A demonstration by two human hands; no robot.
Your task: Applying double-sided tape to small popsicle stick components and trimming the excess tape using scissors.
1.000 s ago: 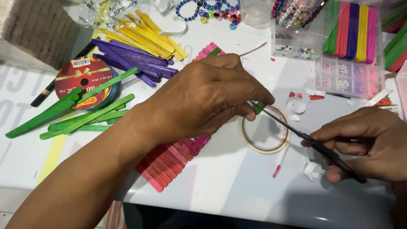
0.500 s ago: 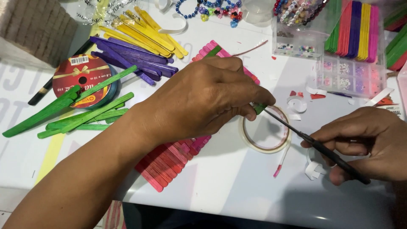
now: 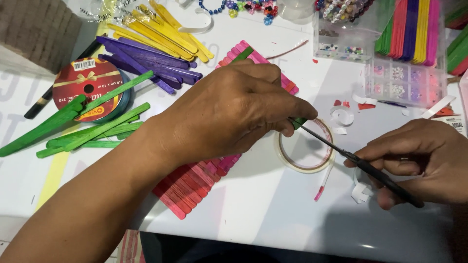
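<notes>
My left hand (image 3: 234, 109) reaches across a raft of pink craft sticks (image 3: 195, 180) and pinches a small green stick piece (image 3: 297, 122) between thumb and fingers. My right hand (image 3: 424, 158) grips black scissors (image 3: 360, 163). Their thin blades point up-left and meet the green piece at my left fingertips. A roll of clear tape (image 3: 306, 148) lies flat on the white table (image 3: 273, 214) just under the blades. A green stick (image 3: 242, 54) lies across the pink raft beyond my left hand.
Green sticks (image 3: 83, 131), purple sticks (image 3: 146, 61) and yellow sticks (image 3: 161, 31) lie at the left and back. A red ribbon spool (image 3: 87, 87) sits among them. Clear bead boxes (image 3: 404, 80) and a stack of coloured sticks (image 3: 414, 29) stand at the back right. Paper scraps (image 3: 360, 192) lie near my right hand.
Both hands hold nearly the same pose. The scissors have shifted slightly and their tips stay at the green piece.
</notes>
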